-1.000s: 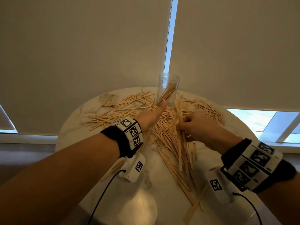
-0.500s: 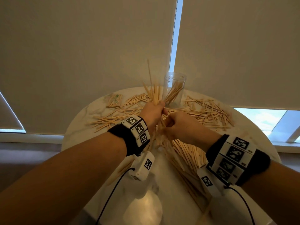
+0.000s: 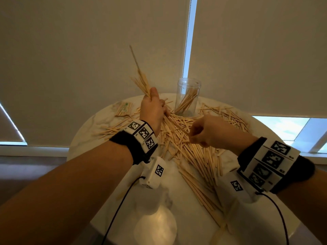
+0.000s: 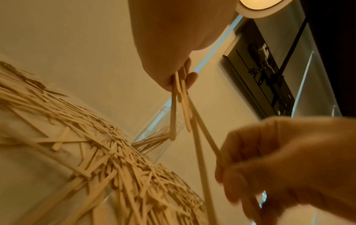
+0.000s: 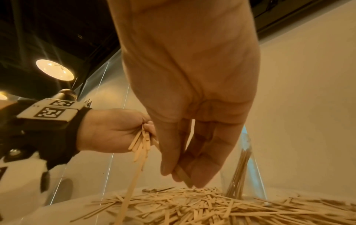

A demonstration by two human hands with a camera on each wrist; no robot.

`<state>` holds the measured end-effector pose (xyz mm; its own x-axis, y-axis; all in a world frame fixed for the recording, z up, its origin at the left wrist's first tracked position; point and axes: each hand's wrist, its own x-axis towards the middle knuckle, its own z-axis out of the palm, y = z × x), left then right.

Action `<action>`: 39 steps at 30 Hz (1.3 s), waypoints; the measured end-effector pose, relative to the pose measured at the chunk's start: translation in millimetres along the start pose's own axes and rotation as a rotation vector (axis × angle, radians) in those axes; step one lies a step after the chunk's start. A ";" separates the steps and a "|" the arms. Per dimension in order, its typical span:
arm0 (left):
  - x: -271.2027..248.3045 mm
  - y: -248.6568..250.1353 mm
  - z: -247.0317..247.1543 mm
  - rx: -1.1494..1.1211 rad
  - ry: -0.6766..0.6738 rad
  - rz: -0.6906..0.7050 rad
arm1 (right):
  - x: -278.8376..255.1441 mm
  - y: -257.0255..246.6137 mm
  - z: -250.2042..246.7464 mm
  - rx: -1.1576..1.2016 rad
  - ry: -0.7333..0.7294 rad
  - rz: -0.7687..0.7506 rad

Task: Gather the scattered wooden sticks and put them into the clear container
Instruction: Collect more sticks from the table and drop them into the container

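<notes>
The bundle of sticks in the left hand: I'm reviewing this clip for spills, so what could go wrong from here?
1. The bundle fans out unevenly above the left hand, one stick poking far up; stray ends may catch the rim of the narrow clear container and fall.
2. The container stands upright among loose sticks; a nudge might tip it.
3. The right hand pinches a stick that may slip out.
</notes>
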<state>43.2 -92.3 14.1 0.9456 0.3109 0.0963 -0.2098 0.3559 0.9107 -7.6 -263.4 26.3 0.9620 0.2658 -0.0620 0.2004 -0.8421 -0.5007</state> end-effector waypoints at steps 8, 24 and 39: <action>-10.2 7.8 -8.8 0.165 -0.066 -0.089 | -3.3 4.0 -10.1 0.392 0.209 -0.070; -57.5 -5.6 10.2 0.672 -0.562 -0.099 | 2.1 -21.9 -36.0 0.348 0.521 -0.121; -63.0 -4.9 22.4 0.567 -0.684 -0.102 | 5.4 -20.6 -40.7 0.275 0.450 -0.245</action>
<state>-9.8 -133.4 12.7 0.9325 -0.3565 0.0573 -0.1333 -0.1924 0.9722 1.0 -263.7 71.4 0.8897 0.1611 0.4273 0.4296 -0.6125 -0.6635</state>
